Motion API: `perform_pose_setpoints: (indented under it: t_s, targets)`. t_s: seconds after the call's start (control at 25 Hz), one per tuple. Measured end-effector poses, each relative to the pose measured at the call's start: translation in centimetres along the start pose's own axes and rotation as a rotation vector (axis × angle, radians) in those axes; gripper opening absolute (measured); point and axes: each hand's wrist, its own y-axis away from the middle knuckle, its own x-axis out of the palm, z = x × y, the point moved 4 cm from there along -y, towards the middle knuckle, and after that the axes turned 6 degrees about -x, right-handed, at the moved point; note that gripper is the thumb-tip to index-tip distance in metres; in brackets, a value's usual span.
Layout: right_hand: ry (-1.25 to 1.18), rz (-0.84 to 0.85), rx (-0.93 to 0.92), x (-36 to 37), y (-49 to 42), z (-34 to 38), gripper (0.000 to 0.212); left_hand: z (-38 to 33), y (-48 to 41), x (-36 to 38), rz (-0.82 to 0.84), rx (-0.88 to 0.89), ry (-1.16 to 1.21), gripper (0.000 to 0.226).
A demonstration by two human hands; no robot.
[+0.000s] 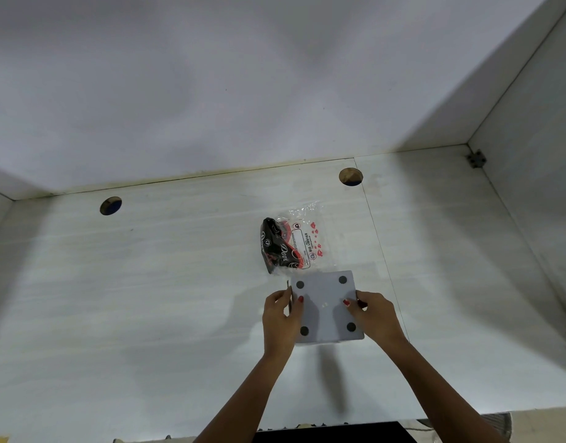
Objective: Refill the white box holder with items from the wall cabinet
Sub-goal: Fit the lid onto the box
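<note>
The white box holder (325, 306) lies upside down on the pale table, its flat bottom with four dark round feet facing up. My left hand (280, 321) grips its left edge, thumb on the bottom panel. My right hand (376, 316) grips its right edge the same way. Just beyond the holder lies a clear plastic pack (289, 243) with black and red contents and red printing. The wall cabinet is not in view.
The table (147, 298) sits in a white-walled alcove, with walls at the back and on the right. Two round cable holes (110, 205) (350, 176) are cut near its back edge. A small metal bracket (476, 158) sits in the far right corner. A dark object (333, 433) lies below the near edge.
</note>
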Motion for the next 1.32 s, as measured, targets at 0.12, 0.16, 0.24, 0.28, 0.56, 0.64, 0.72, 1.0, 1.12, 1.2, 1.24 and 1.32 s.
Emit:
perform_pose_setpoints:
  t_s: [0.12, 0.16, 0.24, 0.28, 0.56, 0.64, 0.72, 1.0, 1.12, 1.2, 1.24, 1.32]
  targets:
    - [-0.032, 0.070, 0.037, 0.4, -0.1, -0.4, 0.026, 0.3, 0.6, -0.5, 0.007, 0.005, 0.052, 0.033]
    - [-0.143, 0.066, 0.083, 0.4, -0.2, -0.7, 0.024, 0.5, 0.7, -0.6, 0.035, -0.005, 0.119, 0.032]
    - [-0.462, -0.013, 0.239, -0.4, -0.2, -1.6, 0.019, 1.3, 0.7, -0.8, 0.091, -0.056, 0.265, 0.032]
    - [-0.594, -0.069, 0.319, -0.9, -0.2, -2.1, 0.017, 1.7, 0.6, -0.8, 0.093, -0.067, 0.282, 0.034]
    - [-0.983, -0.219, 0.531, -2.4, -1.3, -4.3, 0.029, -0.1, -0.7, 0.6, -0.025, 0.301, -0.542, 0.074]
    - [-0.983, -0.209, 0.525, -2.2, -1.2, -4.1, 0.027, -0.3, -1.8, 0.4, -0.017, 0.212, -0.513, 0.071]
    - [-0.985, -0.201, 0.520, -2.0, -1.1, -3.9, 0.025, -0.4, -2.3, 0.2, -0.012, 0.163, -0.415, 0.064]
    - [-0.965, -0.201, 0.504, -2.0, -0.9, -4.6, 0.030, 0.2, -2.0, 0.6, -0.110, 0.234, -0.267, 0.048]
    - [-0.889, -0.167, 0.400, -2.3, -0.9, -4.1, 0.028, 1.0, -1.7, 1.4, -0.105, 0.142, -0.189, 0.055]
    - [-0.751, -0.144, 0.312, -2.3, -1.0, -3.4, 0.027, 1.4, -1.6, 1.9, -0.109, 0.021, -0.105, 0.062]
    - [-0.692, -0.139, 0.279, -2.1, -1.0, -3.0, 0.028, 1.6, -1.7, 2.1, -0.102, -0.010, -0.101, 0.064]
    - [-0.613, -0.123, 0.224, -1.4, -1.0, -2.4, 0.030, 1.7, -1.9, 2.5, -0.061, -0.019, -0.128, 0.066]
